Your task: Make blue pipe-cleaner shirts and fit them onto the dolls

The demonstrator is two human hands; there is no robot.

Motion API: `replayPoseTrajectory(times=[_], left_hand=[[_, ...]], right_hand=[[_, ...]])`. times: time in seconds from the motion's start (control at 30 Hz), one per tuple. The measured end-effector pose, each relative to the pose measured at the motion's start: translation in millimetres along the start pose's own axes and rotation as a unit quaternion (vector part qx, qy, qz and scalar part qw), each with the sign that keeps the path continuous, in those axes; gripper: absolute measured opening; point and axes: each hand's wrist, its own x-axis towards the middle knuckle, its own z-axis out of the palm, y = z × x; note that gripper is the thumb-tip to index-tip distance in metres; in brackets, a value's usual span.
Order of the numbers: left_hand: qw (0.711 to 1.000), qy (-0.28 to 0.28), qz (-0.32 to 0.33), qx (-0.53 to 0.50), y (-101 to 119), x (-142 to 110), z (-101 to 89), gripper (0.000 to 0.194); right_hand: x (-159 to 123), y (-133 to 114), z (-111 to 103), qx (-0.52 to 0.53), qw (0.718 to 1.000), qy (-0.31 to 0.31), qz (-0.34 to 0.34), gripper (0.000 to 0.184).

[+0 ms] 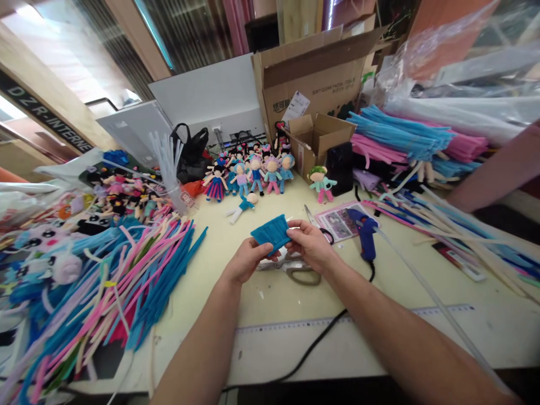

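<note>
A flat blue panel of pipe cleaners [270, 232], ribbed side by side, is held up above the table's middle. My left hand [248, 260] pinches its lower left side with the thumb on top. At its right edge, my right hand [307, 241] grips it between thumb and fingers. Below the hands lie scissors [304, 275], partly hidden by them. A second pair of scissors [314, 219] rests just beyond my right hand. Farther back, a small doll in blue and white [242, 208] lies on its side.
Several finished dolls [255, 171] stand at the back. A blue glue gun [363, 230] with a black cord is at right. Loose pipe cleaners [139, 270] spread across the left; bundled ones [400, 135] are stacked right. A ruler [295, 324] lies along the front; cardboard boxes [316, 135] stand behind.
</note>
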Motion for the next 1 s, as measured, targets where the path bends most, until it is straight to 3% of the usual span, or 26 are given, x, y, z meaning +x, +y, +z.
replayPoseTrajectory(times=[0.13,0.2,0.23,0.3,0.37,0.4,0.47,0.53,0.63,0.73,1.0], left_hand=[[1.000,-0.015,-0.016,-0.003,2.1,-1.1,1.3,0.040],[0.999,0.004,-0.036,-0.008,1.0,0.4,2.1,0.037],[0.999,0.016,-0.046,-0.013,0.0,1.5,2.3,0.035],[0.997,0.036,-0.061,-0.031,-2.1,3.8,2.3,0.032],[0.995,0.047,-0.066,-0.056,-3.4,5.4,1.9,0.031],[0.994,0.048,-0.067,-0.071,-3.7,5.7,1.8,0.032],[0.992,0.043,-0.066,-0.102,-4.0,5.5,2.0,0.034],[0.989,0.029,-0.064,-0.131,-4.6,4.7,2.9,0.036],[0.986,0.009,-0.063,-0.152,-6.1,3.4,4.7,0.035],[0.987,0.002,-0.057,-0.149,-6.9,2.5,7.3,0.034],[0.993,0.039,0.016,-0.107,-10.5,3.9,17.5,0.035]], right_hand=[[0.3,2.2,-2.1,-0.070,0.997,0.015,-0.026,0.038],[-1.4,2.8,-3.6,-0.191,0.974,0.045,-0.112,0.025],[-2.8,2.7,-4.2,-0.272,0.944,0.054,-0.178,0.016],[-6.3,2.0,-4.6,-0.424,0.847,0.053,-0.315,0.009],[-9.6,1.1,-4.3,-0.524,0.750,0.038,-0.401,0.020],[-10.7,0.7,-4.1,-0.557,0.715,0.035,-0.422,0.024],[-11.9,-0.1,-4.1,-0.602,0.662,0.042,-0.444,0.026],[-11.7,-1.3,-4.8,-0.627,0.631,0.052,-0.454,0.022],[-10.1,-3.9,-7.0,-0.637,0.611,0.062,-0.467,0.017],[-8.6,-5.8,-9.2,-0.632,0.610,0.062,-0.475,0.017],[-9.7,-5.9,-10.0,-0.593,0.665,0.063,-0.450,0.010]])
